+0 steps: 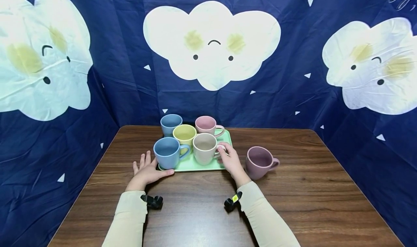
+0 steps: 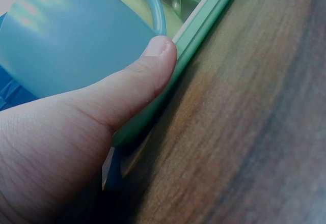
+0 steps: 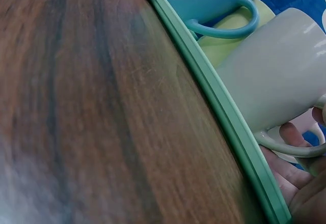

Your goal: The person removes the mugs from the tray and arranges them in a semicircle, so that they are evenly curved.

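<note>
My right hand (image 1: 232, 161) pinches the handle of a cream mug (image 1: 202, 152), which stands upright at the front right of a light green tray (image 1: 192, 165). In the right wrist view, fingers reach through and around that handle (image 3: 285, 146). My left hand (image 1: 147, 174) lies at the tray's front left corner, its fingers spread outward. Its thumb (image 2: 147, 71) stretches along the front rim, beside a blue mug (image 1: 165, 153). Behind these two mugs are a yellow mug (image 1: 184, 134), a second blue mug (image 1: 171, 124) and a pink mug (image 1: 204, 124).
A purple mug (image 1: 258, 164) stands on the wooden table (image 1: 195, 218), right of the tray and close to my right wrist, handle pointing right. A dark blue cloth (image 1: 211, 107) with printed clouds hangs behind the table and along both sides.
</note>
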The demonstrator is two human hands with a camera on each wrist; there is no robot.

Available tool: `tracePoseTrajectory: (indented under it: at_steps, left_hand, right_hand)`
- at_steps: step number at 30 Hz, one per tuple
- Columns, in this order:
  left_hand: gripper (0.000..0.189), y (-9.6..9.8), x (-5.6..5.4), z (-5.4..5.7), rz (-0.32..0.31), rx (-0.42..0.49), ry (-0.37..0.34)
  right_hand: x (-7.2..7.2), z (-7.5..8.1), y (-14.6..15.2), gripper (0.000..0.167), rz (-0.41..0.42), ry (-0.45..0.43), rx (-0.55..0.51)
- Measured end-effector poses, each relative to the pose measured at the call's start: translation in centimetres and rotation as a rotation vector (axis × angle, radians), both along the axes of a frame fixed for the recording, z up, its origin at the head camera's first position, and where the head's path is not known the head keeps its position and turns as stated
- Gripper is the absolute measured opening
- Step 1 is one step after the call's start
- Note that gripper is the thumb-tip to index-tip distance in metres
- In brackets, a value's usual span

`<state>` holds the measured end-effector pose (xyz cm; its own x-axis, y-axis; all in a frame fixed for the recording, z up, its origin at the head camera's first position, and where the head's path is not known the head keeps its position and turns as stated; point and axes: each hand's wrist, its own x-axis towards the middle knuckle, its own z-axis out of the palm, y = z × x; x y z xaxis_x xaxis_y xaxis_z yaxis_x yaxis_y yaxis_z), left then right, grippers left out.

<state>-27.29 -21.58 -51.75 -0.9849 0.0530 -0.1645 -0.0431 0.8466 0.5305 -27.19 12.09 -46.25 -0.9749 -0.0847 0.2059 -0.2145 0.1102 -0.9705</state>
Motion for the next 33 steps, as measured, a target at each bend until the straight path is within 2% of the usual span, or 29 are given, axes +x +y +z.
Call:
tracePoseTrajectory:
  at_steps: [6, 13, 15, 20, 27, 33]
  left_hand:
    - [0.136, 0.1, 0.2, 0.4, -0.007, 0.007, -0.005]
    - [0.135, 0.3, 0.3, 0.6, -0.002, 0.01, -0.005]
    - [0.135, 0.2, 0.2, 0.5, -0.001, 0.004, -0.012]
    - [0.136, 0.1, 0.2, 0.3, -0.003, -0.001, -0.02]
    - [0.135, 0.1, 0.2, 0.4, -0.007, 0.013, -0.012]
    - [0.135, 0.0, 0.1, 0.1, -0.014, 0.011, -0.006]
  right_hand:
    - [-0.2, -0.2, 0.0, 0.023, -0.013, -0.041, -0.062]
    - [-1.8, -2.4, 0.4, 0.022, -0.023, -0.076, -0.142]
    - [-2.0, -2.4, 0.4, 0.023, -0.025, -0.098, -0.161]
    - [-2.0, -1.4, 0.3, 0.024, -0.026, -0.122, -0.176]
    - [-1.6, 1.1, 0.4, 0.021, -0.041, -0.124, -0.188]
    - [-1.1, 3.0, 0.5, 0.02, -0.037, -0.163, -0.224]
